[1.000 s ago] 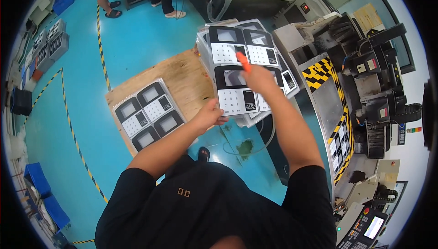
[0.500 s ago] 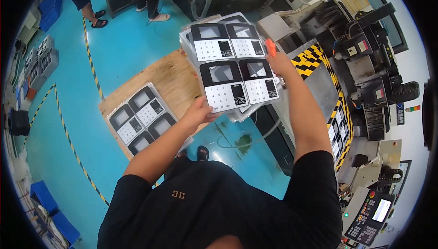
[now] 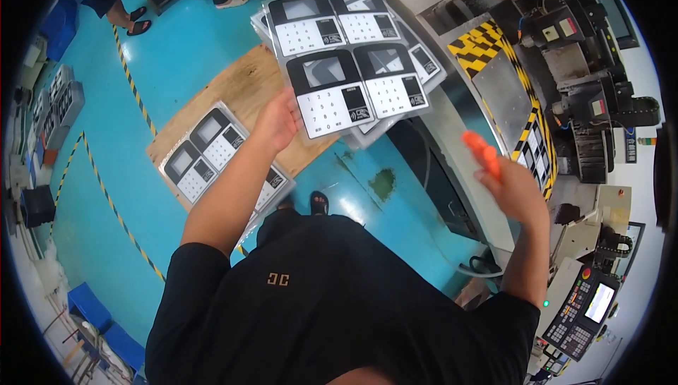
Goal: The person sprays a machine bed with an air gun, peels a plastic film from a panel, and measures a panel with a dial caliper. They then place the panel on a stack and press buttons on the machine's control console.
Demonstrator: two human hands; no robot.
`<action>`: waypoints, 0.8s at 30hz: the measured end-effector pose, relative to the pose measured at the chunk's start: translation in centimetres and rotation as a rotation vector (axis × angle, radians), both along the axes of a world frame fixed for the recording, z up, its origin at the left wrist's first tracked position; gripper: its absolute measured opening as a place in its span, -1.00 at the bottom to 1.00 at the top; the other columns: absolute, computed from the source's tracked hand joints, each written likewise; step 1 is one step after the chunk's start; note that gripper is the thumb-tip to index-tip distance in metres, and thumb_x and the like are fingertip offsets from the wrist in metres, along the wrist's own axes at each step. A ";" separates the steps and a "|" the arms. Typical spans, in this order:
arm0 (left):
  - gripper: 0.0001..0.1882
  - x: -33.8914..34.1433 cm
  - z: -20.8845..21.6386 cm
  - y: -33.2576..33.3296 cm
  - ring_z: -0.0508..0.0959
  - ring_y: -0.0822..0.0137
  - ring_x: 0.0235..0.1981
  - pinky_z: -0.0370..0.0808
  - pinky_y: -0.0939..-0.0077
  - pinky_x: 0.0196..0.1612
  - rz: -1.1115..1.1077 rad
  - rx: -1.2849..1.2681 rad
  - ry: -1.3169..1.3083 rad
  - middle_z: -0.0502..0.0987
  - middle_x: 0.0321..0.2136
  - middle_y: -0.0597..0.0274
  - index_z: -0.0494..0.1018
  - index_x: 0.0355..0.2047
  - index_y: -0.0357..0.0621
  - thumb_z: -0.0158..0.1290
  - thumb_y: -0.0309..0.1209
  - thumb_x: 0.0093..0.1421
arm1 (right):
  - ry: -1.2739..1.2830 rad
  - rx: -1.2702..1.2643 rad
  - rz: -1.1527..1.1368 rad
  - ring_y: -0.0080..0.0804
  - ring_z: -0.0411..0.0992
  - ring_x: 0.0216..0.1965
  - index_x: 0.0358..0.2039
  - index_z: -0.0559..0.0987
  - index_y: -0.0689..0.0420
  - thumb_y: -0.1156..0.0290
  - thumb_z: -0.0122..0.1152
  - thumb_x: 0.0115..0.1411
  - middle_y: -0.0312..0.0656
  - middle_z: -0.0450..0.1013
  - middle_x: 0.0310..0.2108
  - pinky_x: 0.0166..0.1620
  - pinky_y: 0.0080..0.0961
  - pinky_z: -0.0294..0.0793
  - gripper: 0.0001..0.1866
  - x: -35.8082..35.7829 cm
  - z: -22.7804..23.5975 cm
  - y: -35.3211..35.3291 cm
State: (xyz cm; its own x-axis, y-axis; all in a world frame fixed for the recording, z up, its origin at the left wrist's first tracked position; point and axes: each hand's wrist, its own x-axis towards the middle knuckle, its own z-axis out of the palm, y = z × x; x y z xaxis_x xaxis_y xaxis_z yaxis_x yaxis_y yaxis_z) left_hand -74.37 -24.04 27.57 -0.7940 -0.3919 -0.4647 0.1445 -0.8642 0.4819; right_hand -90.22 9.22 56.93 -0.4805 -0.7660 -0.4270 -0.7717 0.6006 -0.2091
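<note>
Head view: left hand (image 3: 282,121) against left edge of stacked panel sheets (image 3: 319,111); can't tell if gripping. Right hand (image 3: 510,186) loosely open, orange-covered fingers, near striped machine bed (image 3: 503,106). Left forearm partly hides second stack (image 3: 192,175) on wooden board (image 3: 236,85).

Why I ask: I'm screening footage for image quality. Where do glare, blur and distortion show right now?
In the head view, light glares off the blue floor beside the sandal, and the control screen looks washed out; the head view's fisheye bends straight edges toward its dark rim; also in the head view, the orange object in the right hand looks slightly soft.
</note>
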 end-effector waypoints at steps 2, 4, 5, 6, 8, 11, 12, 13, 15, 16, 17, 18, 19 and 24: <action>-0.61 0.5 1.1 0.3 0.54 0.17 -0.01 0.49 0.25 0.04 -0.018 -0.019 -0.021 0.51 0.01 0.02 0.28 0.13 -0.07 -0.19 -0.16 0.40 | 0.063 0.005 -0.126 -0.07 0.48 -0.45 -0.24 0.51 0.24 0.17 0.23 0.20 0.00 0.49 -0.50 -0.32 -0.24 0.43 -0.65 -1.1 -0.6 2.6; -0.59 0.5 1.7 0.5 0.54 0.16 -0.01 0.49 0.24 0.05 -0.037 -0.033 -0.035 0.51 0.02 0.01 0.29 0.13 -0.08 -0.21 -0.15 0.40 | 0.123 0.053 -0.220 -0.16 0.46 -0.48 -0.25 0.51 0.24 0.18 0.24 0.20 -0.05 0.47 -0.53 -0.33 -0.28 0.42 -0.66 -2.5 -1.0 4.3; -0.57 0.6 1.8 0.4 0.55 0.15 -0.02 0.49 0.23 0.05 -0.030 -0.030 -0.026 0.52 0.00 0.00 0.28 0.15 -0.10 -0.22 -0.14 0.41 | 0.186 0.099 -0.305 -0.25 0.44 -0.51 -0.25 0.51 0.25 0.20 0.24 0.20 -0.10 0.45 -0.56 -0.35 -0.32 0.41 -0.67 -2.9 -1.4 4.7; -0.55 0.8 1.7 0.4 0.55 0.13 -0.02 0.49 0.22 0.05 -0.023 -0.028 -0.017 0.52 -0.02 -0.01 0.27 0.16 -0.11 -0.23 -0.13 0.41 | 0.176 0.102 -0.304 -0.25 0.44 -0.51 -0.25 0.51 0.25 0.20 0.24 0.20 -0.10 0.45 -0.56 -0.35 -0.32 0.41 -0.67 -2.7 -1.4 4.8; -0.55 1.1 2.0 0.9 0.55 0.12 -0.04 0.50 0.21 0.04 -0.033 -0.012 -0.032 0.51 -0.03 -0.03 0.26 0.17 -0.10 -0.23 -0.12 0.41 | 0.011 0.065 -0.349 -0.27 0.45 -0.51 -0.20 0.52 0.23 0.22 0.25 0.19 -0.13 0.46 -0.54 -0.34 -0.34 0.43 -0.67 -1.7 -1.1 4.4; -0.54 2.0 1.6 1.3 0.54 0.10 -0.03 0.50 0.22 0.02 -0.032 -0.007 -0.049 0.49 -0.03 -0.07 0.25 0.17 -0.08 -0.23 -0.10 0.41 | -0.069 0.001 -0.176 -0.31 0.48 -0.45 -0.13 0.54 0.20 0.22 0.28 0.17 -0.15 0.50 -0.50 -0.29 -0.35 0.45 -0.64 0.9 -2.3 3.4; -0.54 2.4 1.4 1.5 0.52 0.11 -0.01 0.49 0.22 0.01 -0.025 -0.016 -0.048 0.48 -0.02 -0.09 0.24 0.18 -0.06 -0.22 -0.09 0.41 | -0.183 -0.020 -0.101 -0.13 0.49 -0.39 -0.17 0.54 0.20 0.18 0.30 0.15 -0.06 0.51 -0.46 -0.28 -0.30 0.45 -0.63 1.5 -2.8 2.6; -0.54 3.0 1.5 1.6 0.52 0.11 -0.01 0.49 0.22 0.01 -0.005 -0.021 -0.064 0.48 -0.02 -0.09 0.24 0.18 -0.06 -0.22 -0.09 0.41 | -0.296 -0.040 -0.022 0.05 0.49 -0.34 -0.21 0.54 0.20 0.14 0.31 0.13 0.03 0.52 -0.42 -0.26 -0.25 0.44 -0.62 2.0 -3.2 1.7; -0.51 3.4 2.0 1.9 0.47 0.12 0.03 0.42 0.23 0.06 -0.031 -0.052 -0.205 0.45 0.02 -0.08 0.22 0.20 -0.03 -0.18 -0.06 0.39 | -0.320 0.050 -0.031 0.06 0.49 -0.33 -0.22 0.55 0.19 0.13 0.33 0.11 0.05 0.51 -0.41 -0.26 -0.26 0.45 -0.61 1.6 -3.6 0.8; -0.51 3.9 1.9 2.0 0.47 0.12 0.03 0.42 0.23 0.06 -0.020 -0.053 -0.210 0.45 0.02 -0.08 0.22 0.20 -0.03 -0.18 -0.06 0.39 | -0.336 0.009 -0.074 -0.22 0.47 -0.45 -0.21 0.56 0.19 0.16 0.31 0.13 -0.11 0.51 -0.46 -0.38 -0.38 0.43 -0.63 0.8 -4.4 1.0; -0.49 4.0 1.9 2.0 0.45 0.12 0.05 0.39 0.22 0.09 -0.013 -0.073 -0.228 0.45 0.03 -0.06 0.21 0.21 -0.05 -0.17 -0.05 0.38 | -0.347 -0.032 -0.124 -0.51 0.44 -0.57 -0.20 0.56 0.19 0.18 0.29 0.15 -0.27 0.51 -0.50 -0.49 -0.51 0.42 -0.65 -0.2 -4.9 1.3; -0.46 4.2 1.8 1.9 0.43 0.12 0.06 0.35 0.21 0.12 0.000 -0.096 -0.246 0.45 0.03 -0.04 0.19 0.23 -0.07 -0.15 -0.04 0.37 | -0.338 -0.069 -0.183 -0.55 0.41 -0.61 -0.25 0.57 0.19 0.11 0.25 0.18 -0.28 0.50 -0.52 -0.55 -0.55 0.37 -0.64 -1.8 -5.5 1.9; -0.46 4.1 1.6 1.8 0.43 0.12 0.06 0.35 0.21 0.12 0.005 -0.100 -0.241 0.45 0.03 -0.04 0.19 0.23 -0.07 -0.15 -0.04 0.37 | -0.324 -0.107 -0.249 -0.59 0.38 -0.64 -0.30 0.57 0.18 0.04 0.20 0.21 -0.30 0.49 -0.54 -0.60 -0.60 0.32 -0.60 -4.0 -6.0 3.0; -0.43 3.0 0.9 0.8 0.41 0.09 0.10 0.30 0.18 0.19 -0.013 -0.156 -0.218 0.43 0.07 -0.02 0.15 0.26 -0.14 -0.15 -0.07 0.38 | -0.001 -0.555 -0.709 -0.57 0.39 -0.62 -0.36 0.60 0.18 -0.05 0.03 0.30 -0.23 0.55 -0.47 -0.56 -0.58 0.35 -0.50 -15.1 -8.8 9.7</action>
